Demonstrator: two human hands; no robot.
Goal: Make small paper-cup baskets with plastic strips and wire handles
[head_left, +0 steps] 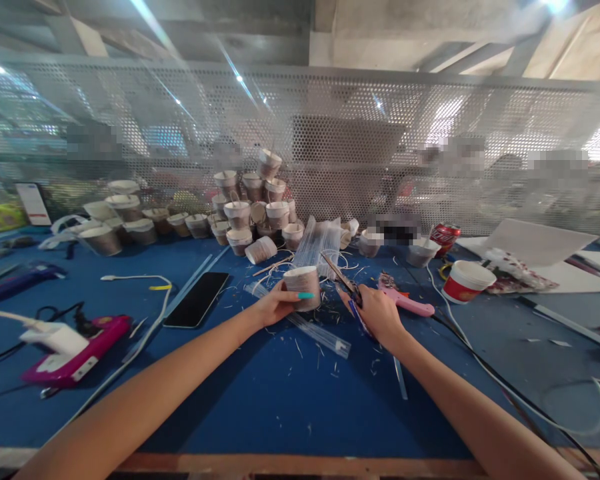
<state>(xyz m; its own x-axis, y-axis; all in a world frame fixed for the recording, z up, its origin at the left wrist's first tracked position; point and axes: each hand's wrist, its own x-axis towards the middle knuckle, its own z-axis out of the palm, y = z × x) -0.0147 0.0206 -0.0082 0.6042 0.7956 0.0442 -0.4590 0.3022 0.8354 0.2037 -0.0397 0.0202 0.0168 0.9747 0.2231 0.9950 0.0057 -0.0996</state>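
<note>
My left hand (276,303) is closed around a small wrapped cup (306,280), its thumb with a turquoise nail lying across the side. The cup stands upright, pale at the rim and greyish-brown below. In my right hand (377,309) is a pair of scissors (341,275), blades pointing up and left towards the cup but apart from it. Beneath the cup lie clear plastic sticks (323,335). Just beyond my right hand rests a pink glue gun (405,300). Bits of fibre are scattered over the blue tabletop (260,400).
Stacked similar cups (237,215) line the back, before a perforated metal screen (350,153). More clear sticks (307,247) lie behind the held cup. A black phone (197,300) and a magenta power strip (75,360) are at left. At right are a red paper cup (465,283), a soda can (444,238) and cables.
</note>
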